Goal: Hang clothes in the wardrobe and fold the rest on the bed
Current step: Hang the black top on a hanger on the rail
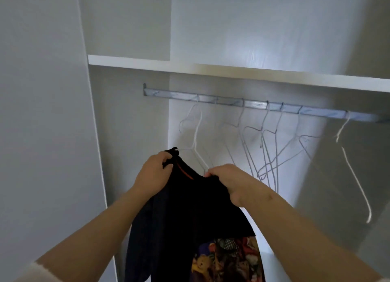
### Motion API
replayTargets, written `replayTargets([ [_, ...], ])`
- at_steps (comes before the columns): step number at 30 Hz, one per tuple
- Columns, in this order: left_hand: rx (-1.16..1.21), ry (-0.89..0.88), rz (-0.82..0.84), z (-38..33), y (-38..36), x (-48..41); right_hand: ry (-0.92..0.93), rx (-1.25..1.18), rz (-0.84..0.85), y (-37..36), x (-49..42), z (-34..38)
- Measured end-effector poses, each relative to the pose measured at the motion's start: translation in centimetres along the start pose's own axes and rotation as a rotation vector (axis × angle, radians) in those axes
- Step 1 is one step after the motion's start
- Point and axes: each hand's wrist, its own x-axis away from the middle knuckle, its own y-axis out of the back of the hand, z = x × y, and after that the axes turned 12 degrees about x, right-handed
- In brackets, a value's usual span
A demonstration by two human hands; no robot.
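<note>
A black shirt [185, 214] with an orange neck lining and a colourful print near its hem hangs in front of the open wardrobe. My left hand [153, 174] grips the collar at its left side. My right hand [230, 181] pinches the collar at its right side. A white wire hanger [195, 134] hangs from the metal rail [253, 105] just above the collar; its lower part meets the shirt between my hands. Whether the hanger is inside the neck opening is hidden by the fabric.
Several bare wire hangers [268, 151] hang in a bunch further right on the rail, and one white hanger [356, 176] hangs alone at the far right. A white shelf [211, 67] runs above the rail. The wardrobe's left panel [42, 134] stands close by.
</note>
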Motion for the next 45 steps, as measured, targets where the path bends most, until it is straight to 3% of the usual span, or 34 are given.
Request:
replayTargets([
  [11, 0.362, 0.097, -0.1, 1.1, 7.6, -12.8, 0.227, -0.231, -0.019, -5.8, -11.3, 12.3],
  [20, 0.564, 0.177, -0.147, 3.9, 7.9, -17.5, 0.143, -0.123, -0.035, -10.7, -19.6, 15.2],
  [30, 0.517, 0.25, -0.201, 8.8, 7.5, -17.9, 0.033, 0.008, 0.045, -15.1, -24.5, 15.6],
  [45, 0.535, 0.302, -0.222, 10.3, 6.8, -17.3, 0.06, -0.131, 0.124, -16.0, -24.5, 15.2],
])
